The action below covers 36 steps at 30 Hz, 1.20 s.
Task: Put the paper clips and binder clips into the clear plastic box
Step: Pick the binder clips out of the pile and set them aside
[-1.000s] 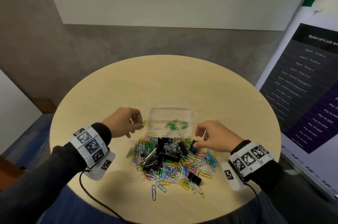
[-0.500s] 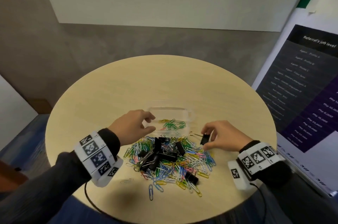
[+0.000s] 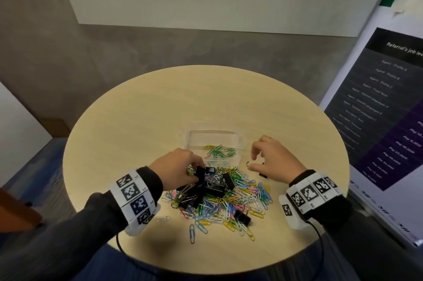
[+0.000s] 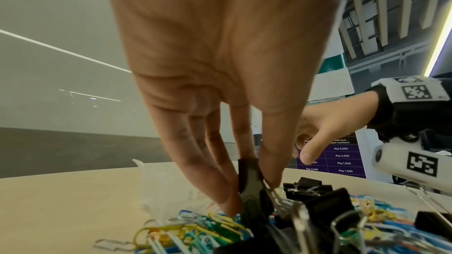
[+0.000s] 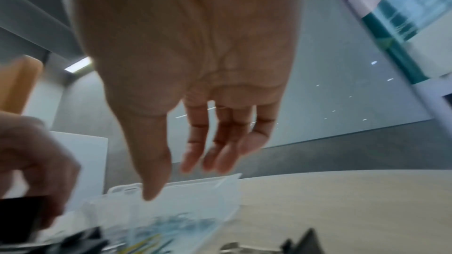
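Observation:
A clear plastic box [image 3: 238,141] stands on the round table with a few paper clips [image 3: 219,153] inside. In front of it lies a pile of coloured paper clips [image 3: 240,200] mixed with black binder clips [image 3: 226,181]. My left hand [image 3: 198,172] reaches into the pile's far left side and pinches one black binder clip [image 4: 249,181] between thumb and fingers [image 4: 220,186]. My right hand [image 3: 253,161] hovers to the right of the box [image 5: 195,190] with its fingers loose and nothing in them. A black binder clip [image 3: 263,174] lies on the table under it.
The pale wooden table [image 3: 183,102] drops off at its round edge. A few stray paper clips [image 3: 192,232] lie near the front edge. A dark poster board [image 3: 389,108] stands just right of the table. Cables hang from both wrist bands.
My left hand went from the box's left edge back to the pile and took hold of a binder clip. My right hand opened and let go of the black binder clip it was pinching.

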### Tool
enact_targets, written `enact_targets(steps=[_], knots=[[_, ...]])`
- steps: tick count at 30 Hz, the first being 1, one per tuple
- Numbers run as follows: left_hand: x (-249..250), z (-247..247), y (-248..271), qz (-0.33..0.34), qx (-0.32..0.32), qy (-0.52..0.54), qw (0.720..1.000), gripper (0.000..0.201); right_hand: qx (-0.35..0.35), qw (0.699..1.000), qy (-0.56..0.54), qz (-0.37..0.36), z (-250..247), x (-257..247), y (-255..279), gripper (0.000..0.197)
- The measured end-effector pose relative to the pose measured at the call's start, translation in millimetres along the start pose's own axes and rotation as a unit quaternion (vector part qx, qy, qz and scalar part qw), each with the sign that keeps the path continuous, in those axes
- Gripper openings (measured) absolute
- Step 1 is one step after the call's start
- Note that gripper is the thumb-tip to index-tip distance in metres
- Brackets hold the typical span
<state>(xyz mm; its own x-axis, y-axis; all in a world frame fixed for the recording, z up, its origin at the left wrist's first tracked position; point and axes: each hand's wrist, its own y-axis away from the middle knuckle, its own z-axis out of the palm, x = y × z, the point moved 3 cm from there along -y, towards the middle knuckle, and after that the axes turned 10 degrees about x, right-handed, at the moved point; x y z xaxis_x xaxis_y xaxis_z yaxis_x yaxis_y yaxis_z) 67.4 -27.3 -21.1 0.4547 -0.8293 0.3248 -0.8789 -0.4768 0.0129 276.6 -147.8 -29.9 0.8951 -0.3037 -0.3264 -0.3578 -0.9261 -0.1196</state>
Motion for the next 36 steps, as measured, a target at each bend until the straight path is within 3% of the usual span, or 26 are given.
enact_targets(steps=[2,5,7,14,20,24,27,36], knots=[[3,0,-1,0.004,0.008,0.0,1.0,0.03,-0.031,0.996,-0.052,-0.06,5,-23,4,0.022],[3,-4,0,0.001,0.034,0.036,0.999,0.026,-0.115,0.985,-0.069,-0.107,17,-41,7,0.049],[0,-9,2,-0.003,0.062,0.067,0.996,0.023,-0.133,0.983,-0.048,-0.119,23,-43,5,0.059],[-16,-27,10,-0.041,0.135,0.158,0.977,0.026,-0.103,0.984,-0.033,-0.139,23,-46,2,0.043],[-56,-43,25,-0.124,0.189,0.18,0.957,0.026,-0.07,0.992,-0.084,-0.069,-9,-16,4,0.035],[-96,-41,38,-0.207,0.179,0.203,0.94,0.028,-0.04,0.999,0.013,0.024,-20,32,5,0.039],[-112,-33,39,-0.234,0.169,0.191,0.938,0.028,-0.035,0.995,0.073,0.065,-18,52,-1,0.041],[-133,-11,32,-0.261,0.098,0.178,0.944,0.019,-0.093,0.99,0.073,0.081,-6,48,-19,0.042]])
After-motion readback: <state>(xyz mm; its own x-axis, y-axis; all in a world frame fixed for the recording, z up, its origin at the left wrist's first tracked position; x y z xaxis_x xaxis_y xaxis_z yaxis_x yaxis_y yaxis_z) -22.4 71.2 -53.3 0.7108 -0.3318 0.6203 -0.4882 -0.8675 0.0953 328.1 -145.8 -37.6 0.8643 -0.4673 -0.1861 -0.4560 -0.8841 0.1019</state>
